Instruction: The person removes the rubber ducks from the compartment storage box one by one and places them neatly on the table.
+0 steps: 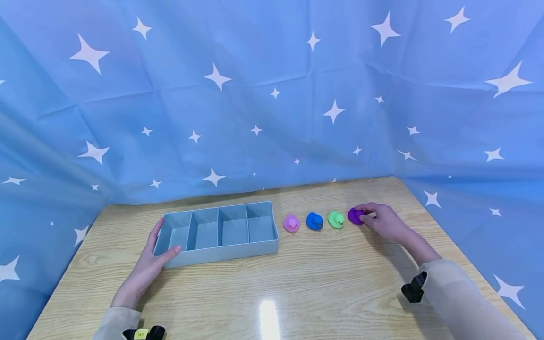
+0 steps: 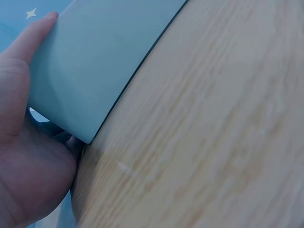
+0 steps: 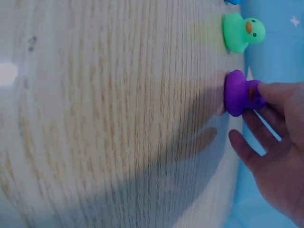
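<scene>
A grey-blue storage box (image 1: 221, 254) with a row of open compartments lies on the left half of the table. My left hand (image 1: 148, 259) grips its left end, thumb on the front wall and fingers along the side. In the left wrist view the box wall (image 2: 90, 71) stands between thumb and fingers. At the right end of a row of toy ducks, my right hand (image 1: 387, 222) pinches a purple rubber duck (image 1: 355, 216) by the head. The right wrist view shows that purple duck (image 3: 234, 94) upright, its base at the table surface.
Left of the purple duck stand a green duck (image 1: 336, 219), a blue duck (image 1: 314, 221) and a pink duck (image 1: 291, 224), the pink one closest to the box. Behind the wooden table (image 1: 323, 283) hangs a blue curtain (image 1: 263, 104) with white stars.
</scene>
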Tool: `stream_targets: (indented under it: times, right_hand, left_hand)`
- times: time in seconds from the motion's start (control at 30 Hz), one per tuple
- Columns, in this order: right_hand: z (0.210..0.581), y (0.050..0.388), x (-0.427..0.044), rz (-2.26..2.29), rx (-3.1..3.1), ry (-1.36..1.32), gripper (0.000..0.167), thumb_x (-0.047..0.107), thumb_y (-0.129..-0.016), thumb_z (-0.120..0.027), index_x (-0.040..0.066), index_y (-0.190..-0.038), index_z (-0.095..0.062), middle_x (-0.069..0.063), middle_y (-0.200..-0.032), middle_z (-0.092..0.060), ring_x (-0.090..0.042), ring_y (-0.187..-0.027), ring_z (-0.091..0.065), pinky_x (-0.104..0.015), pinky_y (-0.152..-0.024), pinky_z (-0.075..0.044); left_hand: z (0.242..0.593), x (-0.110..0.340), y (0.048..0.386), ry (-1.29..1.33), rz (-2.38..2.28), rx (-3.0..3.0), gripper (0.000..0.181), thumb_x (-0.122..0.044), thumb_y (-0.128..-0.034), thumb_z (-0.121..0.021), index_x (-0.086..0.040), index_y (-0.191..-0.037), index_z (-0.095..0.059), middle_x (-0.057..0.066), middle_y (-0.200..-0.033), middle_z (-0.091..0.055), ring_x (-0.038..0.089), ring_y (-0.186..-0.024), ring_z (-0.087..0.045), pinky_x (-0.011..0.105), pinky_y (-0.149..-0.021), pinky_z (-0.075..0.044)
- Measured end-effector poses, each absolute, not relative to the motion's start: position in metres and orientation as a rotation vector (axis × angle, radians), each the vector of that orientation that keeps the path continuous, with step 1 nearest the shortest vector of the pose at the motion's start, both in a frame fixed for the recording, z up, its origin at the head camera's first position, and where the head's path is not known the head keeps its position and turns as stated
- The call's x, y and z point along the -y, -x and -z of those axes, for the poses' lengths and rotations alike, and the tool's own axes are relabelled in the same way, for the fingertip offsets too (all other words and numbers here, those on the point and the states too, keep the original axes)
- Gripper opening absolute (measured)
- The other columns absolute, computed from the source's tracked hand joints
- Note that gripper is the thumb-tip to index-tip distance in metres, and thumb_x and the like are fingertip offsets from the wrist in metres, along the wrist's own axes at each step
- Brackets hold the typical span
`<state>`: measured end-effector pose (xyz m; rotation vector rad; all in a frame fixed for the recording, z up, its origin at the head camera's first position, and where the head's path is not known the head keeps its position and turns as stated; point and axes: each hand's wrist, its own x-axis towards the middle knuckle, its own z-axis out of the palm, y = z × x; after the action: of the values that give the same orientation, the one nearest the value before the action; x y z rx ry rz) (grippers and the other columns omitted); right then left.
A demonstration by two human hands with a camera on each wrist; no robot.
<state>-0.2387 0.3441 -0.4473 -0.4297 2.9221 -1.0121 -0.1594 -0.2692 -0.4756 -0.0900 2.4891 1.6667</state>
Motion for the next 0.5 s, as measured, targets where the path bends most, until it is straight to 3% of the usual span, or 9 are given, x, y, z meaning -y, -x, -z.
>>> stream_targets:
  times: [0.23,0.5]
  right_hand:
    - [0.449,0.241,-0.343,1.034,-2.952,0.39,0.034,0.01,-0.103,-0.061,-0.013,-0.128,-0.063,-0.035,-0.126,-0.062,-0.048,-0.107,-0.065,-0.051,-0.086,-0.057]
    - [0.432,0.242,-0.338,1.081,-2.955,0.373,0.039,0.018,-0.107,-0.055,-0.01,-0.133,-0.062,-0.033,-0.132,-0.06,-0.049,-0.111,-0.063,-0.056,-0.089,-0.055]
  left_hand:
    - [0.479,0.27,0.167,0.099,-1.661,-2.477,0.103,-0.032,-0.0989,-0.069,-0.037,-0.164,0.011,0.02,-0.169,0.013,0.05,-0.152,0.011,0.079,-0.112,-0.004]
    - [0.469,0.274,0.173,0.117,-1.695,-2.4,0.09,-0.039,-0.1043,-0.06,-0.033,-0.166,0.005,0.022,-0.169,0.011,0.048,-0.153,0.008,0.073,-0.117,-0.008]
